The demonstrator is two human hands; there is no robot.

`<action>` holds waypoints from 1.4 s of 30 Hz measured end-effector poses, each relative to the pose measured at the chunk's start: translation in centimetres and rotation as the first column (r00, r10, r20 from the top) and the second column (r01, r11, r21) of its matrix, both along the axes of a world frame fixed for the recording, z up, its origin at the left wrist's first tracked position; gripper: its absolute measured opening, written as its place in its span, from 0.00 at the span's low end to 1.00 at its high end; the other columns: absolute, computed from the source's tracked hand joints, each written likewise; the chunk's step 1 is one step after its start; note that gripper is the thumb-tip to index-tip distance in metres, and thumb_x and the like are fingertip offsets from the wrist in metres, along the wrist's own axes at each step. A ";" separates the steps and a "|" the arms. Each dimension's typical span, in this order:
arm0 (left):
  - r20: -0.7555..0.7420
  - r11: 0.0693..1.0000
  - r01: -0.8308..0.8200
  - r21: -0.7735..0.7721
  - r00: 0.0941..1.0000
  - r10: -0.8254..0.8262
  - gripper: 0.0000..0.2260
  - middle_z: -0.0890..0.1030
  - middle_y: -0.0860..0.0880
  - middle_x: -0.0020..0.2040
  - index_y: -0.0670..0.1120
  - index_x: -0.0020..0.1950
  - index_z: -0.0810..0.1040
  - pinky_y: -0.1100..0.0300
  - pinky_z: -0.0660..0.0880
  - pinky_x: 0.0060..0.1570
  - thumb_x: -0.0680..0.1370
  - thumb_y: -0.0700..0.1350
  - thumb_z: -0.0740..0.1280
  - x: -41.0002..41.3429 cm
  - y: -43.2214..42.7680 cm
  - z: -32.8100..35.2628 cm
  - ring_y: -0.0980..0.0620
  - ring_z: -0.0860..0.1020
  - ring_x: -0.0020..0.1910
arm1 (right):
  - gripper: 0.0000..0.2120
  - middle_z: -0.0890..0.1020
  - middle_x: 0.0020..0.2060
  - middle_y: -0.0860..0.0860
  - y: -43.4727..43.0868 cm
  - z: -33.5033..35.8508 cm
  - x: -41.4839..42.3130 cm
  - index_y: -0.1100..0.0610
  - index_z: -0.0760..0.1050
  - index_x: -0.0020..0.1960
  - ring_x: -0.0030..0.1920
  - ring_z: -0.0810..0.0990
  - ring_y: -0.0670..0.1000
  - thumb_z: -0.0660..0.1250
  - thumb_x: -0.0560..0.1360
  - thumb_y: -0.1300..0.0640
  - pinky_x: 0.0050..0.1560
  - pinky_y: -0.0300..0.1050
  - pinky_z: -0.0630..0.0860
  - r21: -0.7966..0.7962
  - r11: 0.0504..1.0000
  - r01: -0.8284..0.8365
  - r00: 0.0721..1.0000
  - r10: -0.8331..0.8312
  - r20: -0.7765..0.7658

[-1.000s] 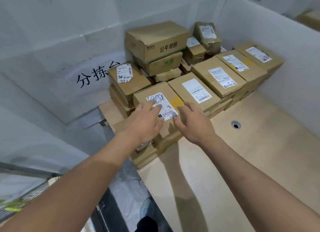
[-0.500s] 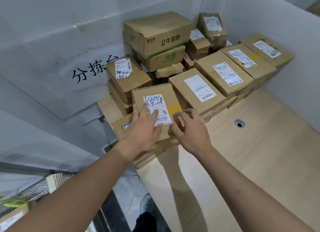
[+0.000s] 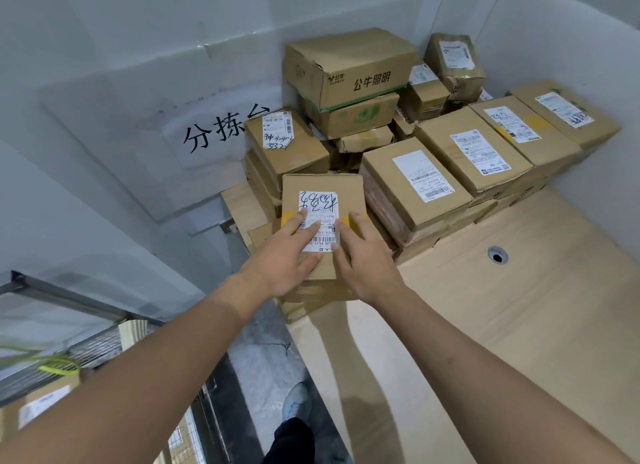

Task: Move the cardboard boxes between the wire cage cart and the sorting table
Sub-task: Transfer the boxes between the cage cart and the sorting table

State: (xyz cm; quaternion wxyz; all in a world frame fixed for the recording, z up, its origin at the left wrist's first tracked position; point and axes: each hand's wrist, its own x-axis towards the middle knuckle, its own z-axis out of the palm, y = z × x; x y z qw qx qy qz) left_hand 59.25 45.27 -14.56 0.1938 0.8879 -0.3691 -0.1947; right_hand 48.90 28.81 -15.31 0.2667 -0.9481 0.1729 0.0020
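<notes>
At lower left, the grey wire cage cart (image 3: 90,352) holds a labelled brown box (image 3: 41,401), so work seems unfinished. The left hand (image 3: 287,255) and right hand (image 3: 367,259) lie flat, fingers straight, side by side on a small brown cardboard box (image 3: 322,189) with a handwritten white label, atop a stack at the tan sorting table (image 3: 485,325) edge. Beyond, many brown boxes (image 3: 446,165) fill the corner.

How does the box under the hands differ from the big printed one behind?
The small flat brown cardboard box bears a white handwritten label; the large brown cardboard box shows black printed characters. The small one lies under the left hand and right hand; the large one sits topmost at the back, untouched.
</notes>
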 end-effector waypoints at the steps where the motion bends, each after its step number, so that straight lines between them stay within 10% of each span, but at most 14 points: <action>1: 0.000 1.000 -0.002 -0.003 1.000 0.002 0.29 0.49 0.55 0.85 0.52 0.83 0.60 0.58 0.59 0.75 0.84 0.58 0.62 -0.1 0.3 0.3 0.51 0.57 0.82 | 0.23 0.58 0.81 0.55 0.3 0.3 0.0 0.52 0.66 0.79 0.72 0.71 0.65 0.57 0.86 0.47 0.69 0.57 0.69 -0.014 1.000 -0.008 1.000 0.008 0.001; 21: 0.205 0.910 -0.401 -0.108 0.886 0.415 0.29 0.55 0.55 0.84 0.54 0.82 0.64 0.49 0.69 0.73 0.82 0.63 0.62 -9.2 15.2 8.7 0.52 0.61 0.80 | 0.22 0.59 0.80 0.50 12.6 8.3 -1.3 0.49 0.66 0.78 0.70 0.72 0.64 0.57 0.86 0.48 0.68 0.59 0.73 -0.109 0.917 -0.383 0.902 0.397 0.172; 42: 0.188 0.636 -0.771 -0.016 0.623 0.760 0.31 0.57 0.54 0.83 0.54 0.81 0.64 0.47 0.72 0.67 0.81 0.65 0.62 -17.6 44.2 6.2 0.48 0.70 0.75 | 0.23 0.57 0.80 0.49 42.2 4.9 -0.4 0.50 0.65 0.79 0.72 0.70 0.62 0.56 0.86 0.46 0.71 0.60 0.71 -0.064 0.592 -0.803 0.588 0.806 0.075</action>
